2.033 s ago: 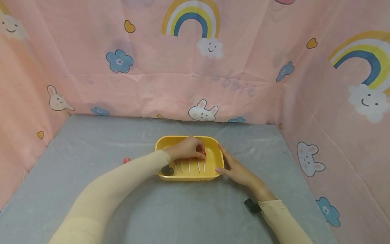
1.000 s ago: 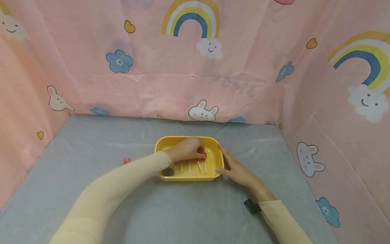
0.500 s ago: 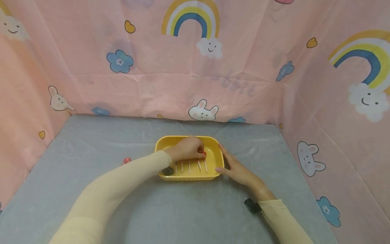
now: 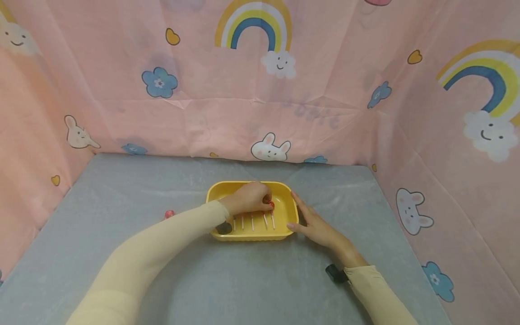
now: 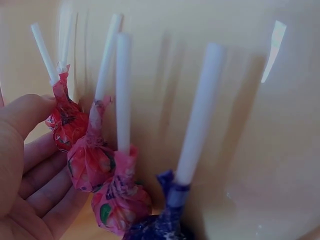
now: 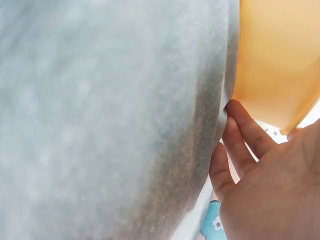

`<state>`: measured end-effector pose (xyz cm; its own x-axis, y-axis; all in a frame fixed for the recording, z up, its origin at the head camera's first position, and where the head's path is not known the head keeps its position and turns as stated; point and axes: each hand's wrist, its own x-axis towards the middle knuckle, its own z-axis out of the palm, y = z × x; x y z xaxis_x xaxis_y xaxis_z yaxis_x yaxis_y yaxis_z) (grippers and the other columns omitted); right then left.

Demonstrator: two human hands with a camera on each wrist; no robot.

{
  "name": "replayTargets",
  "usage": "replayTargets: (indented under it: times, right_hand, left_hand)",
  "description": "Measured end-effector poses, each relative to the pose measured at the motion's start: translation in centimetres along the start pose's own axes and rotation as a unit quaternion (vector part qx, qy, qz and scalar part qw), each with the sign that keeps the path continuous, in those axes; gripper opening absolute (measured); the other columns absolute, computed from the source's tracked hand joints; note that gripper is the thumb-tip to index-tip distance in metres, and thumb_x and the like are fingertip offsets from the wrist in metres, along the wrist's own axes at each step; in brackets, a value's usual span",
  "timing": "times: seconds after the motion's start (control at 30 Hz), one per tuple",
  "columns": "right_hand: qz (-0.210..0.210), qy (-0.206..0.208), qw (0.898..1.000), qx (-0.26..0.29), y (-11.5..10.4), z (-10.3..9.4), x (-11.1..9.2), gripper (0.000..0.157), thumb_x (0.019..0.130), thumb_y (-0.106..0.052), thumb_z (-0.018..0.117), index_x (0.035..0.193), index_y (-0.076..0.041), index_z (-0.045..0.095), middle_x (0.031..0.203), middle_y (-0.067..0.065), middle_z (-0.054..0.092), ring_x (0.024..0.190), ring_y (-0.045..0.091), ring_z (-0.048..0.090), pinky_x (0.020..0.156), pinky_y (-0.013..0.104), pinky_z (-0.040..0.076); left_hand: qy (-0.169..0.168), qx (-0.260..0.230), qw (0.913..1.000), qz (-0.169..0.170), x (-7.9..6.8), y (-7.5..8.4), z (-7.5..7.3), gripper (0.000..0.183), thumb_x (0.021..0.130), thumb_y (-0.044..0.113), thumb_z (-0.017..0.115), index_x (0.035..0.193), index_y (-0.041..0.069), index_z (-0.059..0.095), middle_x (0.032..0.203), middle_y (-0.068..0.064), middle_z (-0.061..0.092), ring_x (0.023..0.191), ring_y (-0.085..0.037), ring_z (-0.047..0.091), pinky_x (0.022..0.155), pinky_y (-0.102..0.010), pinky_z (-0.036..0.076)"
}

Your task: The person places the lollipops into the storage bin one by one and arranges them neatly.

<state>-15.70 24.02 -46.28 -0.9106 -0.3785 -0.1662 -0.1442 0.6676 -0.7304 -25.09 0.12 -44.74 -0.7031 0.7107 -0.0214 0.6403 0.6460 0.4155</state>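
In the head view my left hand (image 4: 249,197) reaches into a yellow tray (image 4: 249,237) and pinches a red-wrapped lollipop (image 4: 271,205) at the right end of a row. The left wrist view shows that row up close: a dark blue lollipop (image 5: 167,207), two pink lollipops and red ones, with white sticks all pointing the same way. There, my left thumb and fingers lie around a red lollipop (image 5: 69,131). My right hand (image 4: 318,228) rests against the tray's right end with fingers extended, the thumb at the rim. The hand hides part of the lollipop heads in the head view.
Another red-pink lollipop (image 4: 169,214) lies on the grey cloth-covered table (image 4: 243,280), left of the tray and partly behind the left sleeve. A pink patterned curtain (image 4: 195,117) stands around the back and sides. A black wrist camera (image 4: 336,274) sits at the right wrist.
The left hand stays at the right end of the row, and the rightmost lollipop's stick has shifted only slightly. The right hand and the tray hold their place.
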Motion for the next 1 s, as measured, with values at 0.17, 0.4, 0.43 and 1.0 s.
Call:
replayTargets:
  times: [0.17,0.4,0.43,1.0]
  right_hand:
    - [-0.001,-0.003,1.000,0.003,0.0,0.0,0.1,0.093,0.093,-0.046,0.065,0.157,-0.043,-0.003,0.169,0.002,0.006,0.155,0.036,0.013,0.120,0.066,0.015]
    - [-0.003,-0.002,1.000,0.009,0.1,0.1,0.1,0.093,0.093,-0.043,0.065,0.156,-0.045,-0.003,0.169,0.001,0.006,0.155,0.036,0.013,0.121,0.066,0.015]
    - [-0.002,-0.002,1.000,0.010,0.1,0.1,0.1,0.093,0.093,-0.043,0.065,0.156,-0.045,-0.003,0.169,0.000,0.006,0.155,0.036,0.014,0.121,0.067,0.015]
    - [-0.002,0.003,1.000,0.001,0.0,0.0,0.2,0.095,0.092,-0.043,0.067,0.158,-0.040,-0.001,0.169,0.002,0.008,0.154,0.037,0.015,0.121,0.066,0.015]
  left_hand:
    - [-0.004,-0.001,1.0000,-0.006,-0.2,0.2,-0.1,0.027,0.089,0.038,0.072,0.074,0.017,0.065,0.062,0.007,0.049,0.061,-0.009,0.046,0.057,-0.023,0.035]
    - [-0.017,-0.031,0.9993,-0.013,-0.5,0.6,-0.9,0.026,0.091,0.035,0.070,0.072,0.017,0.066,0.058,0.007,0.053,0.054,-0.008,0.045,0.051,-0.021,0.033]
    - [-0.018,-0.039,0.9990,-0.016,-0.5,0.7,-1.1,0.025,0.092,0.033,0.069,0.074,0.017,0.067,0.059,0.007,0.055,0.053,-0.008,0.047,0.050,-0.021,0.034]
    - [0.113,-0.106,0.9880,-0.003,-5.4,-0.1,-8.6,0.021,0.095,0.026,0.066,0.107,0.011,0.075,0.101,-0.003,0.077,0.093,-0.017,0.070,0.086,-0.032,0.058]
